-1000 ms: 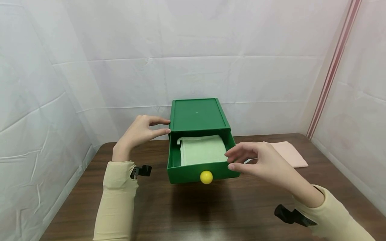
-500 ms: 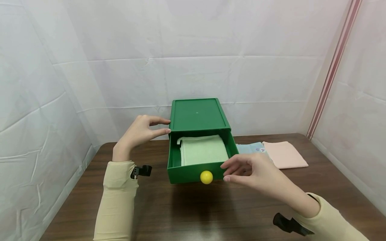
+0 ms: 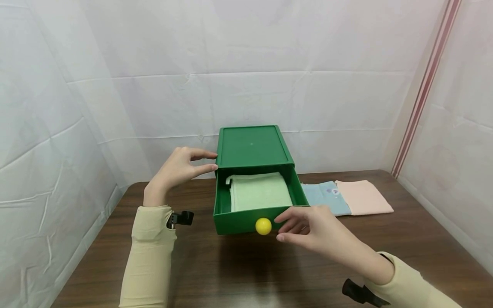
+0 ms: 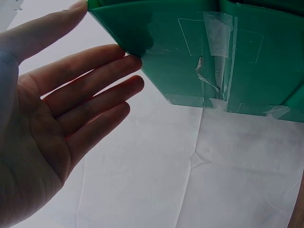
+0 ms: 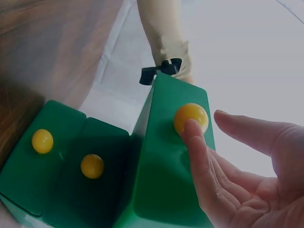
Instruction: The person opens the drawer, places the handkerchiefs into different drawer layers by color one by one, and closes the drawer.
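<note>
A green drawer cabinet [image 3: 252,147] stands at the back of the table, its top drawer [image 3: 239,221] pulled out. A folded light green cloth [image 3: 259,191] lies inside it. My left hand [image 3: 215,161] is open, its thumb and fingertips touching the cabinet's upper left front corner; the left wrist view shows the flat palm [image 4: 42,118] beside the green wall [image 4: 199,52]. My right hand [image 3: 278,229] hovers at the drawer front with fingers loosely extended. In the right wrist view one fingertip [image 5: 191,127] touches the yellow knob [image 5: 190,116], and the thumb stays apart from it.
A folded blue cloth [image 3: 327,196] and a folded pink cloth [image 3: 363,196] lie side by side right of the cabinet. Two lower drawers with yellow knobs [image 5: 42,141] show in the right wrist view. The brown table [image 3: 246,269] is hemmed by white sheeting on three sides.
My right hand has dropped from the drawer's right rim down and left to the front beside the yellow knob, uncovering the blue cloth. The left hand and drawer have not moved.
</note>
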